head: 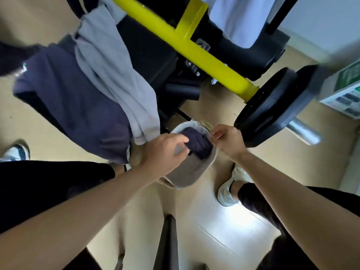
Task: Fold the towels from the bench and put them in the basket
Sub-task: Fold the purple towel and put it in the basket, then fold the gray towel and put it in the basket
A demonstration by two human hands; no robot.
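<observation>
While the folded navy towel [197, 145] lies inside the basket [187, 176], both hands are at its mouth.
The left hand [165, 151] reaches into the basket, fingers curled on that towel; the right hand [228, 141] pinches the basket's rim by a rope handle. Just beyond the basket, a loose navy towel [68, 94] and a grey towel [116, 75] hang from the black table [148, 55]; a weight plate [272, 106] stands beside the basket.
</observation>
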